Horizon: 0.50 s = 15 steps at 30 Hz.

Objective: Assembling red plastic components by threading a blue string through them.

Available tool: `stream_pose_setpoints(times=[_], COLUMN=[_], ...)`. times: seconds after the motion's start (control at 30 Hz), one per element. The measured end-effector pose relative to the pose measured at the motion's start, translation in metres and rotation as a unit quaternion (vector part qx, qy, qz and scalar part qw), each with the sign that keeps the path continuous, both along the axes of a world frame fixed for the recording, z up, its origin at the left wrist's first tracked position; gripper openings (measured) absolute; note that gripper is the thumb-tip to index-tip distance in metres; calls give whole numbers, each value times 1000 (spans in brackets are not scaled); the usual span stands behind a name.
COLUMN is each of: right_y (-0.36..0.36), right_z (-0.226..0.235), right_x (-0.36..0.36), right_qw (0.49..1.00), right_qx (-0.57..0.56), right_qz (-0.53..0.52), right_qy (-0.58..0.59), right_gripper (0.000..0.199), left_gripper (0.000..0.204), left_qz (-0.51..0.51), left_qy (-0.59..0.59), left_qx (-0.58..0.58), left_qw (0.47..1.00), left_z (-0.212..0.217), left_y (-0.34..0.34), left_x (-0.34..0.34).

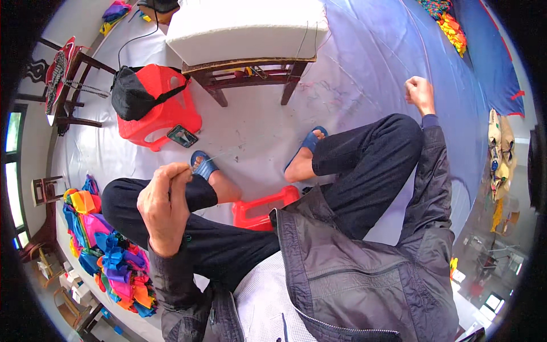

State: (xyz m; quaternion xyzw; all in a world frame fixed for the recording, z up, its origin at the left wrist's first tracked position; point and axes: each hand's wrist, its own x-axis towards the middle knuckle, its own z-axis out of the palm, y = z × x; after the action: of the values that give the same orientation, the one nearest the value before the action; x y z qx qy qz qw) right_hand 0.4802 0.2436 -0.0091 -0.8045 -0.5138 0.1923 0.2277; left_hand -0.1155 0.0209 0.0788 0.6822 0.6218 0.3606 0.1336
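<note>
My left hand is raised over my left thigh, thumb and fingers pinched together. A thin pale thread seems to run from its fingertips over the blue slipper; where it ends I cannot see. Out to the far right, my right hand is closed in a fist above the pale floor sheet, well apart from the left. Whatever it grips, if anything, is too small to make out.
Ahead stands a wooden stool with a white padded top. Left of it, a red plastic stool carries a black bag, with a phone beside it. Colourful cloth pieces are heaped at left. Blue slippers are on my feet.
</note>
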Motion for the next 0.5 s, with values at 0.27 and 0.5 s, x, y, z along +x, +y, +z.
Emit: stream_pose_setpoints(times=[0.27,0.5], right_y=[-9,-6], right_z=[9,11], right_x=[-39,-55], right_qw=[899,901], right_qx=[-17,54], right_qz=[238,305], right_qy=[-368,-303], right_gripper=[20,15], left_gripper=[16,9], left_qz=[-132,-143], left_qy=[-10,-48], left_qx=[222,232], left_qw=[966,961], left_z=[25,19], left_y=[94,193], left_x=[79,128])
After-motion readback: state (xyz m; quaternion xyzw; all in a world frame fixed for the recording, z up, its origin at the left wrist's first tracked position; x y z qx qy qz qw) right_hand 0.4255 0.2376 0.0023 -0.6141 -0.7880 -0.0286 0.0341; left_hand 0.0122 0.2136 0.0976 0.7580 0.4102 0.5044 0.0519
